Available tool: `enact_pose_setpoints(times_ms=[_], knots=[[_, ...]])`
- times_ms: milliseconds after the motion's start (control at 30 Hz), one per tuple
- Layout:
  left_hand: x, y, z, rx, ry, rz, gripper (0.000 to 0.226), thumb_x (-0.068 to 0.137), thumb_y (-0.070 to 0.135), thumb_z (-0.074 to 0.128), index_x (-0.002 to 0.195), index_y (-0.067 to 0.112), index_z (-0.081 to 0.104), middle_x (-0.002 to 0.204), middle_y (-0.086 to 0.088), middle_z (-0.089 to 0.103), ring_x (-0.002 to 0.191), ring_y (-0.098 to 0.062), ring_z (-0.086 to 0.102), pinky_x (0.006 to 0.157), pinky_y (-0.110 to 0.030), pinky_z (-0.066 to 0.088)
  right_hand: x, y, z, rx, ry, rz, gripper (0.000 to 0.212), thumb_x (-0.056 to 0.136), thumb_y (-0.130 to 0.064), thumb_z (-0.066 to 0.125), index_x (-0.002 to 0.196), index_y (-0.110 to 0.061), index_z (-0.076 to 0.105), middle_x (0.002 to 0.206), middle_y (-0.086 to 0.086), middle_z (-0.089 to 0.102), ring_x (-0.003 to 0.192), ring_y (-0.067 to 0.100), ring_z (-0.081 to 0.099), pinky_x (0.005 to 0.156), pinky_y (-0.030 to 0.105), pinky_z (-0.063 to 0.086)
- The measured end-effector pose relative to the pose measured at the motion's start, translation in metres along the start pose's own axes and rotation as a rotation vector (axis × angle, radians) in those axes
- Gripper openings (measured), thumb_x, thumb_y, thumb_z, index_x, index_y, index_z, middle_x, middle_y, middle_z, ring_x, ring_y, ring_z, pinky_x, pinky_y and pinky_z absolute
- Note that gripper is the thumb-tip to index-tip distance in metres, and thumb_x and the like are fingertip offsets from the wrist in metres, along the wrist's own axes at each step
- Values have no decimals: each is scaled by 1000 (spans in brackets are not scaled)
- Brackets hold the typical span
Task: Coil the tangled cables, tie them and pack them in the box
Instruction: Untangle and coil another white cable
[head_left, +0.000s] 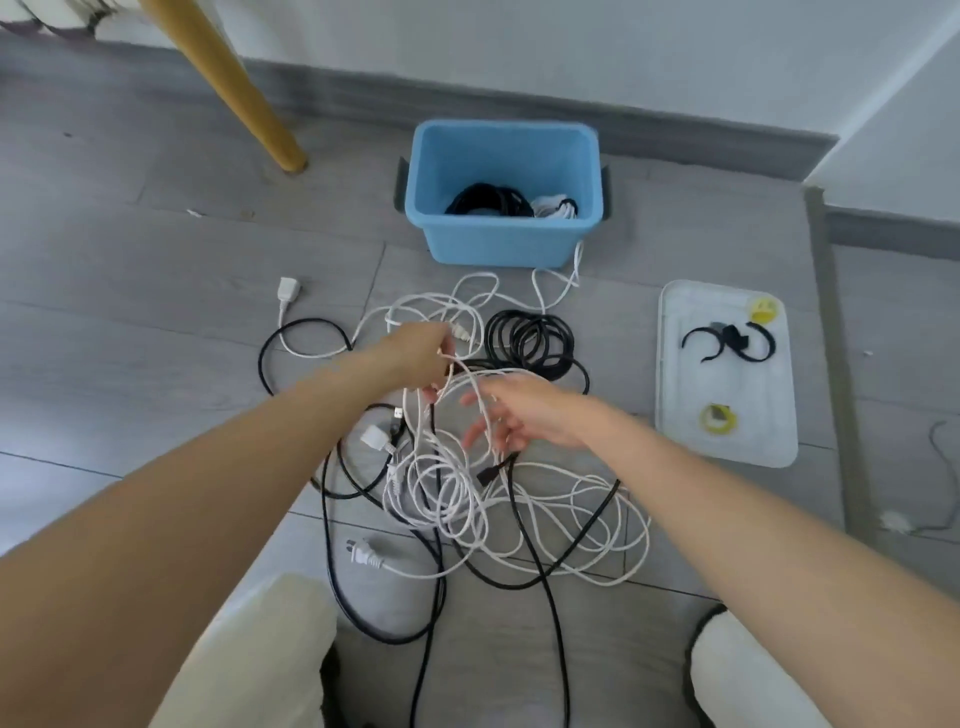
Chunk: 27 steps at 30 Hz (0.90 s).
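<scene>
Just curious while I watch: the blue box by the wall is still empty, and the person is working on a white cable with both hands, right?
Not quite. The head view shows the blue box is not empty: a black coil and a white bundle already lie inside. The rest holds: the left hand grips the white cable and the right hand touches its strands.

A wooden leg slants on the grey floor far left of the grips. White wall and grey skirting run beyond them.
</scene>
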<state>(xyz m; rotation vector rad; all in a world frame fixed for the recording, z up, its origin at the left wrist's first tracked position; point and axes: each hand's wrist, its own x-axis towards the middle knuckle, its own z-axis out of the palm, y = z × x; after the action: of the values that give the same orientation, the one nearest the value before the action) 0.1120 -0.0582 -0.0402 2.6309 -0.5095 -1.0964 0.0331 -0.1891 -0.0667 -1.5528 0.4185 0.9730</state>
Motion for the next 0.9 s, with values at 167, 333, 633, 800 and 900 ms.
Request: enact_pose_setpoints(times_ms=[167,333,633,800,900], knots=[[-80,46,-72,-3,249,64,19,91,6,41,108,7,50,88,-6,63,71,-19,61,57,-25,47,-100,-85,11,-70,138,-259,47,98,-47,34,80,-10,56,44,-9,28,39,7,20,35,18,16],[-193,79,-127,4,490,145,19,95,17,42,107,4,46,111,-18,61,92,-31,58,72,-31,42,-215,-155,50,-213,504,-516,41,95,-37,48,60,-16,48,38,-10,26,36,8,20,38,17,16],[-341,110,-191,-39,1040,218,27,94,15,42,102,0,64,96,-22,64,93,-37,59,73,-32,43,-377,-247,103,-313,1029,-1056,45,89,-30,57,51,-15,38,54,5,39,52,19,35,56,28,31],[-368,87,-189,80,1013,133,32,98,15,40,93,-3,66,95,-19,58,84,-33,56,68,-30,35,-407,-261,105,-83,1054,-1168,40,90,-27,55,56,-15,37,58,3,41,49,20,35,49,21,32],[-363,77,-178,-289,714,117,49,101,33,35,73,4,61,73,-9,65,62,-20,60,65,-27,51,-404,-254,108,-164,956,-1075,39,90,-28,54,55,-15,43,53,-3,42,39,14,37,49,21,40]])
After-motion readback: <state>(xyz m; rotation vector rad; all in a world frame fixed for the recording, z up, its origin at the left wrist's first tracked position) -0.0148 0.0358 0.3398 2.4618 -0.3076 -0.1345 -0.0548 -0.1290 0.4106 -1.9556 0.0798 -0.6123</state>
